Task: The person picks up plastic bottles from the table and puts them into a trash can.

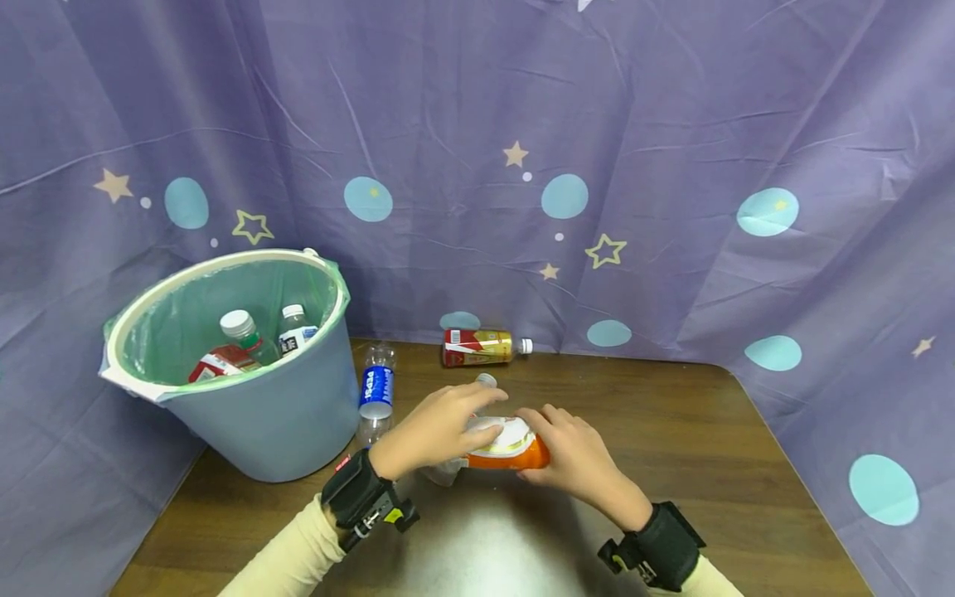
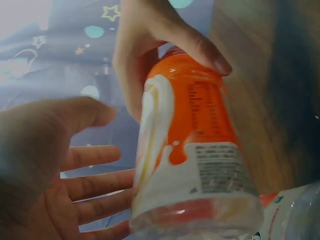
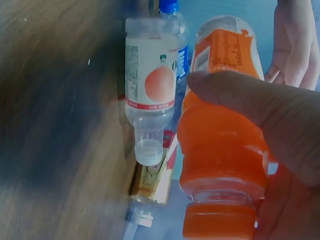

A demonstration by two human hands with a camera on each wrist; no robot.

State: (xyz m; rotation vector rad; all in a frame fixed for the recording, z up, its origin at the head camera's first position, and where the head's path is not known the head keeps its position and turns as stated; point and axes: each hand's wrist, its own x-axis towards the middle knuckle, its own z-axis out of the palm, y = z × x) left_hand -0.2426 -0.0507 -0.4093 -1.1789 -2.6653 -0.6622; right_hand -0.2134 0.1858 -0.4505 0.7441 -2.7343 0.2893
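Bottle [image 1: 515,452] with orange label lies sideways just above the desk [image 1: 709,431], between both hands. Right hand [image 1: 574,460] grips its neck end, thumb curled over the shoulder, which steadies it. Left hand [image 1: 436,431] lies open, fingers straight against the base end, supporting rather than gripping. A clear bottle [image 3: 150,95] rests beside it; the bin [image 1: 283,414] on the left holds other bottles.

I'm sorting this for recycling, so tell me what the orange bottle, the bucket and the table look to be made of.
Orange bottle: clear glossy plastic, probably; its see-through base shows in the left wrist view, with a printed film label wrapped round it. Bucket: matte pale blue plastic, it seems, lined with a thin translucent green bag. Table: brown wood grain with a sheen; solid wood or laminate, can't tell.
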